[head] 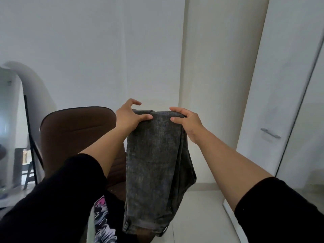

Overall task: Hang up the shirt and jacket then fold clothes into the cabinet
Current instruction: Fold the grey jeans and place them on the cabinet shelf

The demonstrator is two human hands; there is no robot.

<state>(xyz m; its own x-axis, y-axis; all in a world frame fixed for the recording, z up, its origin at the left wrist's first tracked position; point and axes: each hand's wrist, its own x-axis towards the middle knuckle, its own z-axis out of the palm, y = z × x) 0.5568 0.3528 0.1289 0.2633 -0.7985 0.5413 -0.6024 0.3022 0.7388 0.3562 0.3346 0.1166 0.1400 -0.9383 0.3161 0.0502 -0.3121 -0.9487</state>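
Observation:
A pair of dark grey washed jeans [154, 165] hangs folded in half in front of me, with the waistband and a button at the bottom. My left hand [128, 115] pinches the fold at its top left corner, thumb pressed on the front. My right hand [185, 121] grips the top right corner, fingers curled over the fold. Both arms are stretched forward at about chest height. A black garment with a pink and white print [103, 223] lies below, on the chair seat.
A brown padded chair [73, 135] stands left of the jeans. A white cabinet door with a metal handle [270, 133] is on the right, standing ajar. A leaning mirror [10, 130] stands at the far left. Pale floor tiles [201, 216] lie below.

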